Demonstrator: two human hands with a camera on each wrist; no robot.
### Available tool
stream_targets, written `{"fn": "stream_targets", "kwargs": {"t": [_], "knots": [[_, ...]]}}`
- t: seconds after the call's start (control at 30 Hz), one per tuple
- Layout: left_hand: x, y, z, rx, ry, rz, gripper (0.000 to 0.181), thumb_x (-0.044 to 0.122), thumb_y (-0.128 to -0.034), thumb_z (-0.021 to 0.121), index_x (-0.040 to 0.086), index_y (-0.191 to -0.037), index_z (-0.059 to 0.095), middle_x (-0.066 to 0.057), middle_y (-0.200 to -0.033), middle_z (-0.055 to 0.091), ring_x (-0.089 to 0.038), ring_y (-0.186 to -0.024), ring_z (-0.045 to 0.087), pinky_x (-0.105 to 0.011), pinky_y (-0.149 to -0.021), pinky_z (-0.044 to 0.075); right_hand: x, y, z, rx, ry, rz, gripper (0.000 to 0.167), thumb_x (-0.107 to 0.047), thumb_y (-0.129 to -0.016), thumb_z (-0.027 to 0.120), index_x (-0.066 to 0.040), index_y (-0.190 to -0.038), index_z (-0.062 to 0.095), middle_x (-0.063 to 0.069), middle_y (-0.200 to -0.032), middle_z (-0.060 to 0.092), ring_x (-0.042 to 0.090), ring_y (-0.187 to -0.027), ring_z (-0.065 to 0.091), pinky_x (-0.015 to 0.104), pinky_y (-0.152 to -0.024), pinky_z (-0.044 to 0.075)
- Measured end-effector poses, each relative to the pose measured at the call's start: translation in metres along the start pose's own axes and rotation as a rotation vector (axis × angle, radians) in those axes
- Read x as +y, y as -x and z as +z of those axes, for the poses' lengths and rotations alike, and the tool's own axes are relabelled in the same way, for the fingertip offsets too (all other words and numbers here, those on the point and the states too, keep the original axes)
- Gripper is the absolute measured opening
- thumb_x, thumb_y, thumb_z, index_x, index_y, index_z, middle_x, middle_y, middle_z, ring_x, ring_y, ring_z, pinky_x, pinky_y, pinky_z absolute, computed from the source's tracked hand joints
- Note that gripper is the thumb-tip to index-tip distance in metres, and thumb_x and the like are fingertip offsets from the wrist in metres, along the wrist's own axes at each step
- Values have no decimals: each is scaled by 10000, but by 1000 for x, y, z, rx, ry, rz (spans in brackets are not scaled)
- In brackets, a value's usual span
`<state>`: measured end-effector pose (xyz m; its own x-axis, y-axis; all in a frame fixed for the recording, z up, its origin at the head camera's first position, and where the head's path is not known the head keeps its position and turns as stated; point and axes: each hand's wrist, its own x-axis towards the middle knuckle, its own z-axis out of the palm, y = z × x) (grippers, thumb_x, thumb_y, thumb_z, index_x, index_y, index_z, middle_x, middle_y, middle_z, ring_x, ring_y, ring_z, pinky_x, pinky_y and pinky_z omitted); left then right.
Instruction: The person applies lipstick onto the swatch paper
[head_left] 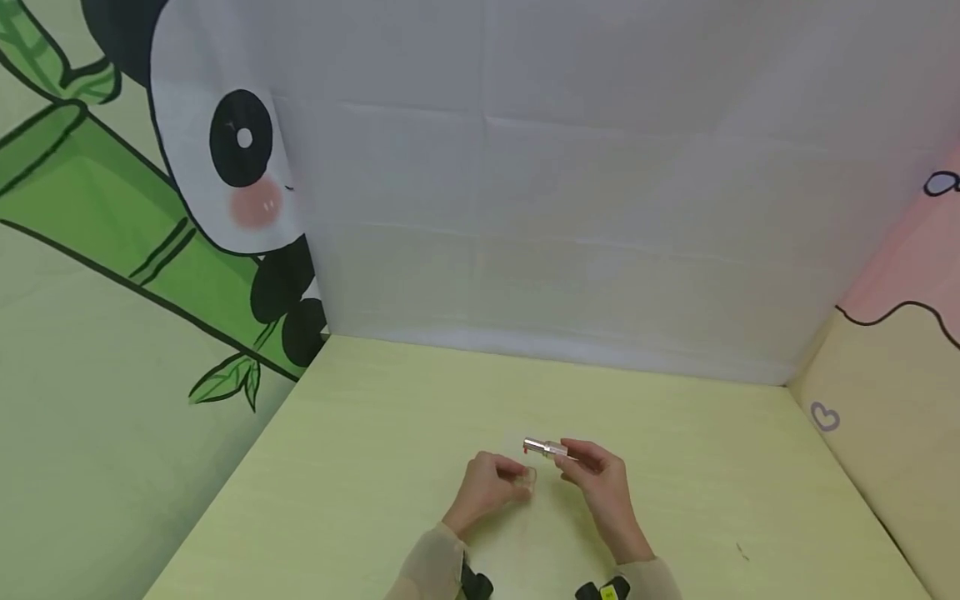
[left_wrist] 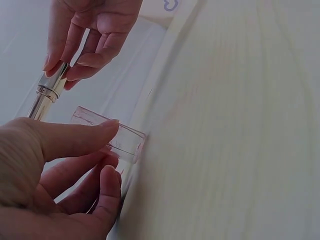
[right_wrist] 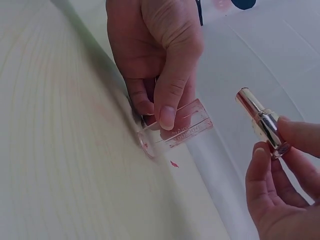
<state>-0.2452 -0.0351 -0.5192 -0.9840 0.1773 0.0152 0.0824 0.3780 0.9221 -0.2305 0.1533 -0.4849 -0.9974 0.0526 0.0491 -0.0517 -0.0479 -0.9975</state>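
Observation:
My left hand [head_left: 486,487] pinches a clear lipstick cap [left_wrist: 131,142] between thumb and fingers, just above the table. The cap is see-through, with pinkish edges and faint raised lettering in the right wrist view. To its right, my right hand [head_left: 604,485] holds a shiny metallic lipstick tube [right_wrist: 264,121] by its base, between thumb and fingertips. The tube's bare end points left, toward the cap, and the two are apart. A small red bit [head_left: 526,451] shows at that end in the head view.
Under both hands lies a pale yellow table [head_left: 360,467]. A white sheet [head_left: 570,208] hangs behind it, and printed panels with a panda and bamboo [head_left: 97,200] stand at the left. A thin dark mark [head_left: 742,552] lies on the table at right.

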Motion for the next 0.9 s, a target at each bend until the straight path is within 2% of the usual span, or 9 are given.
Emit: {"fn": "stream_targets", "kwargs": {"t": [0.23,0.4,0.67,0.9], "knots": [[1,-1,-3,49,-19,41,157,138,-681,846,85,-801,760,57,-750,673,-94,-692,609,-288,-645,500,-2,-1,-2,6,48,-15,302,0,-828,724,77,-1110,644,212,-1068,646,220,-865,667,308,-705,542],[3,-2,-7,65,-25,17,131,128,-692,835,114,-788,746,75,-735,669,-89,-683,619,-305,-670,505,-2,-1,-3,16,56,2,305,9,-827,721,76,-1114,640,204,-1070,644,222,-871,666,306,-707,541],[7,-7,-8,82,11,-14,146,84,-685,831,84,-784,724,40,-725,676,-110,-657,640,-309,-625,515,-2,-7,-5,-9,39,46,332,17,-828,716,90,-1139,625,179,-1063,649,228,-891,661,326,-721,542],[11,-5,-9,82,53,7,139,72,-693,825,68,-794,730,26,-742,683,-113,-663,650,-286,-626,526,-1,-9,-7,-27,37,36,331,16,-821,722,96,-1129,631,184,-1050,653,252,-879,661,315,-712,541]]}}
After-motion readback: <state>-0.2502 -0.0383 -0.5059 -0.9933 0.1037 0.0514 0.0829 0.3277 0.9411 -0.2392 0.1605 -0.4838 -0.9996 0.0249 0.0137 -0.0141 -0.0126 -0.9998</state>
